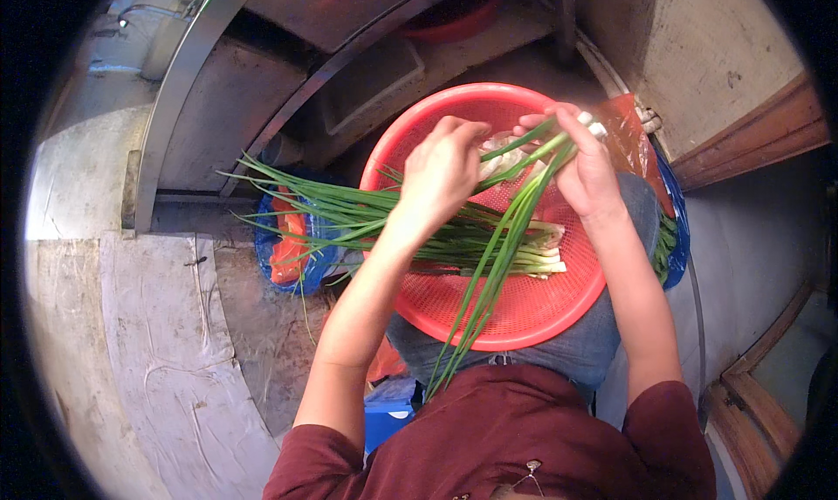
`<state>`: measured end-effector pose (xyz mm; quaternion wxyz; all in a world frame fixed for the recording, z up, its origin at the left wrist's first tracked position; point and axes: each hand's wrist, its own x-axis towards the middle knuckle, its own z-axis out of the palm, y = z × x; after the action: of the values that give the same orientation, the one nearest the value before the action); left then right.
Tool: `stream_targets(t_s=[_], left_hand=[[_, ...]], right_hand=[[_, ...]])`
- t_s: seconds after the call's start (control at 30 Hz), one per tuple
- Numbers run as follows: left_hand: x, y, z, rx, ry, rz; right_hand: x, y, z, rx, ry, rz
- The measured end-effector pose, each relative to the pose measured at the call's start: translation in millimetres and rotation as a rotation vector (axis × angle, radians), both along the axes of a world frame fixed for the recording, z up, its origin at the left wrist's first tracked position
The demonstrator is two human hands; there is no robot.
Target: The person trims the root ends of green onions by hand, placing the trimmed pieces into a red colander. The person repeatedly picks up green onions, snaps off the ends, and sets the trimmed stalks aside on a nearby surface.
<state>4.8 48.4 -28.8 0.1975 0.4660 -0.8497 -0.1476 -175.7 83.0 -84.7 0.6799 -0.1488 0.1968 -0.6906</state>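
A red plastic colander (471, 91) rests on my lap, over my jeans. My right hand (586, 166) holds a few scallions (507, 251) near their white root ends, and their long green tops hang over the colander's near rim. My left hand (438, 172) is beside them with bent fingers, close to a green leaf; whether its fingertips pinch that leaf is hidden. Below both hands, a bunch of scallions (357, 213) lies across the colander, white ends to the right and tops spilling past the left rim. Pale peelings (501, 162) sit behind the held stalks.
On the left is a blue plastic bag (264, 238) with an orange bag (288, 251). At right are another orange bag (632, 133) and a blue bag (681, 228) with leafy greens. Metal shelving (229, 107) stands ahead, holding a clear container (373, 84) and red basin (458, 25).
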Motion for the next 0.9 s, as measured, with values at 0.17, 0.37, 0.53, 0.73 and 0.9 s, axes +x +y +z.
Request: stream_targets(t_s=[0.17, 0.37, 0.53, 0.73, 0.9], left_hand=[[-19, 19, 0, -0.001, 0.028, 0.037], [-28, 40, -6, 0.137, 0.025, -0.054], [-37, 53, -6, 0.075, 0.026, -0.043], [-48, 51, 0, 0.041, -0.046, -0.026], [-38, 14, 22, 0.365, -0.001, -0.077]], right_hand=[[-1, -1, -4, -0.023, 0.008, -0.023], [-4, -4, -6, -0.072, -0.035, -0.018], [-9, -7, 0, -0.144, -0.086, -0.019], [-17, -6, 13, -0.245, -0.134, -0.03], [-13, -4, 22, -0.125, -0.035, -0.085]])
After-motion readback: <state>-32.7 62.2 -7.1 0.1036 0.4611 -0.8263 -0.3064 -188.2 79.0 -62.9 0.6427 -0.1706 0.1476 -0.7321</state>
